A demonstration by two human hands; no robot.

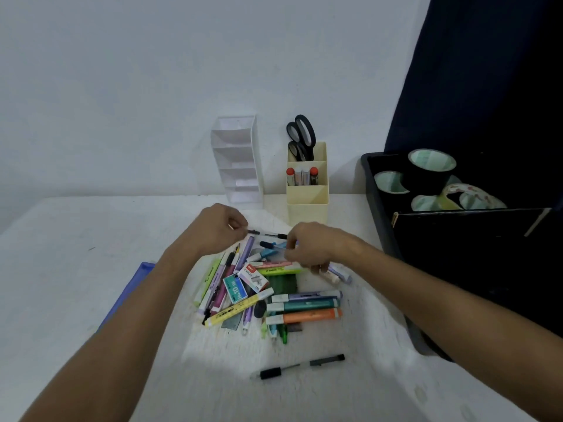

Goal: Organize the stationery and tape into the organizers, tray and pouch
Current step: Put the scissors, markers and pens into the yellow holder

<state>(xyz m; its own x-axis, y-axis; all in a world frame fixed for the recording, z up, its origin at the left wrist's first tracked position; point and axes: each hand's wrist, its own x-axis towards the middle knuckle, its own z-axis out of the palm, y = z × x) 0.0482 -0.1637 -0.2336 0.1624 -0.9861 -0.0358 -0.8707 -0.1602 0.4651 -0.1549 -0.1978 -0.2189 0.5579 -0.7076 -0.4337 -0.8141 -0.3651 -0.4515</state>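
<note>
Head view: the left hand [221, 228] is pinching one end of a slim black pen [268, 235], lifting it clear for sorting, while the right hand [310, 246] is closing on the pile [268, 292]. At twelve o'clock, the cream organizer [307, 205] is already holding scissors [301, 137]; at two o'clock, tape rolls [432, 166] are sitting in the black tray [370, 178].

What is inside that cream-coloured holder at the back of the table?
The cream holder has stepped compartments. The rear one holds black-handled scissors, handles up, the middle one red-capped sticks. The front compartment's inside and the scissor blades are hidden by the walls.
</note>
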